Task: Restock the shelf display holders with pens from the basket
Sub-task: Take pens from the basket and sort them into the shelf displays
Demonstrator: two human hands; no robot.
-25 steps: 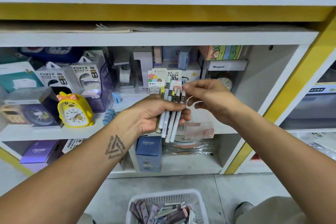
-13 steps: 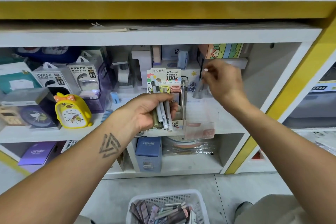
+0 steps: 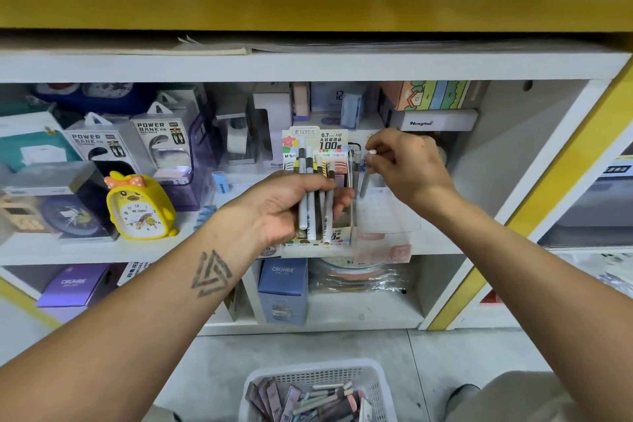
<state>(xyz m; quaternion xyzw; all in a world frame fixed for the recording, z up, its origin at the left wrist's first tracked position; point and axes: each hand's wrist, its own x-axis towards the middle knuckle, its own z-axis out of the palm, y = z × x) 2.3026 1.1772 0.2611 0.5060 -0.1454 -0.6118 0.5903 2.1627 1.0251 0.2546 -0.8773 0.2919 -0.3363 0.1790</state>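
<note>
At centre frame the left hand [image 3: 291, 205] has its fingers curled round a bundle of pens [image 3: 313, 202], upright before the cardboard display holder [image 3: 337, 147]. Just right of it, the right hand [image 3: 407, 168] pinches a single grey pen [image 3: 365, 178] by its top, over a clear holder [image 3: 387, 226]. The basket [image 3: 318, 390] sits at bottom centre.
</note>
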